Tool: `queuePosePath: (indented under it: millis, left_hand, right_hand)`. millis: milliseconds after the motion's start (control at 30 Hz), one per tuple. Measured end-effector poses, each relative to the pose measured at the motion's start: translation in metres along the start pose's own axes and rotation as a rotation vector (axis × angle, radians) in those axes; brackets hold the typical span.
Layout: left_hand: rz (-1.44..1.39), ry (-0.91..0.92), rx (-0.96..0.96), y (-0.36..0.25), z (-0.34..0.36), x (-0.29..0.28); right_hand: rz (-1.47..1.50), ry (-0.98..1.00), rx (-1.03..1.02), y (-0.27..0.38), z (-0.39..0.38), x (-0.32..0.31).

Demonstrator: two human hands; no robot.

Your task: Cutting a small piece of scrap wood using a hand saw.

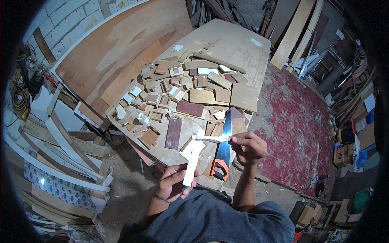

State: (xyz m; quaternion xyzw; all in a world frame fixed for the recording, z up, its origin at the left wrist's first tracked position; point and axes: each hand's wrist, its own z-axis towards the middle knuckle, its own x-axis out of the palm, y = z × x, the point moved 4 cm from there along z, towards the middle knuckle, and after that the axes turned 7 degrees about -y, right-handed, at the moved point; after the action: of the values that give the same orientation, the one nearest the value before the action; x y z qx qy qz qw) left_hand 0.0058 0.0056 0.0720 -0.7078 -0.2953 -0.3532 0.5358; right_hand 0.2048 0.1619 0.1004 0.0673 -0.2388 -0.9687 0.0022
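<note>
left hand point(174, 182): grip closed round lower end of white strip point(193, 160), rest sticking out above. right hand point(250, 147): grip pinching right end of thin stick point(212, 138), which extends left to strip's upper part, over counter point(239, 36) and handsaw point(223, 150).

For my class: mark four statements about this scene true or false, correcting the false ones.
1. The left hand holds a long white strip. True.
2. The blue-bladed saw with an orange-and-black handle points its tip away from the person. True.
3. The right hand holds that saw. False: it holds a thin whitish stick.
4. The dusty red surface lies left of the pale wooden table. False: it lies right.
</note>
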Motion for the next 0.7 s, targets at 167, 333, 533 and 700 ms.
queuePosePath:
  millis: [167, 333, 533, 700]
  left_hand:
    - [-0.011, 0.003, -0.028, 0.001, 0.004, 0.001]
    - [-0.01, -0.018, -0.007, 0.004, 0.006, 0.0]
    - [0.0, -0.033, 0.01, 0.003, 0.008, 0.002]
    - [-0.017, -0.068, -0.003, 0.003, 0.007, 0.002]
  right_hand:
    - [-0.094, -0.071, -0.006, -0.007, -0.002, -0.007]
    - [-0.046, -0.1, 0.0, 0.001, -0.004, -0.009]
    - [0.067, 0.046, 0.104, 0.013, -0.014, -0.009]
    - [0.129, 0.102, 0.078, 0.026, -0.014, -0.012]
